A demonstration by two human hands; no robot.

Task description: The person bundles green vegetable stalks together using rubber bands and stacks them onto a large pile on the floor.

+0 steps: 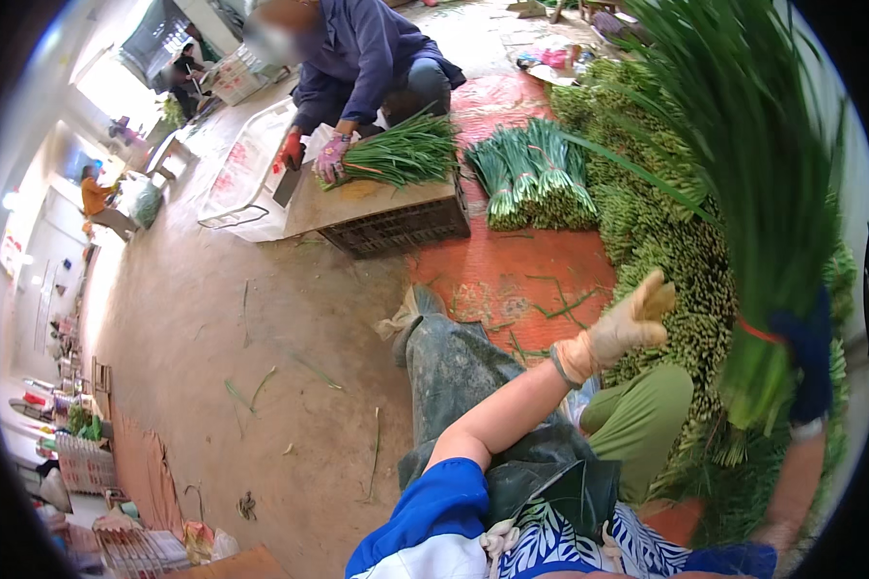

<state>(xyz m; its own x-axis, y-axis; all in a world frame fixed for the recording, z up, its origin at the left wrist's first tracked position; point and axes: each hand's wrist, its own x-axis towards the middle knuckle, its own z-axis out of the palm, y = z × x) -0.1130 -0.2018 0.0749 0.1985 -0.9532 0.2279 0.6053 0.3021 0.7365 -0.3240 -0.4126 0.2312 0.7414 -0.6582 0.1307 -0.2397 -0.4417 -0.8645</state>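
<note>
A long bunch of leafy green stalks [760, 181], bound low down by a red band [759, 331], stands upright at the right. My right hand [804, 347], in a dark blue glove, grips it near the band. My left hand [630, 326] wears a pale, stained glove and is held out with its fingers apart, touching nothing I can make out. Below and behind it lies a large pile of similar bundles [681, 289], their cut ends facing me. Several banded bunches [539, 181] stand together on the red sheet. A dark green apron [456, 369] covers my leg.
A co-worker in a dark jacket [376, 65] presses a bunch of greens [405, 152] onto a board [369, 206] over a crate [398, 228]. Beside it stands a white basket [239, 174]. Loose leaves lie on the red sheet [507, 268] and the floor [261, 326].
</note>
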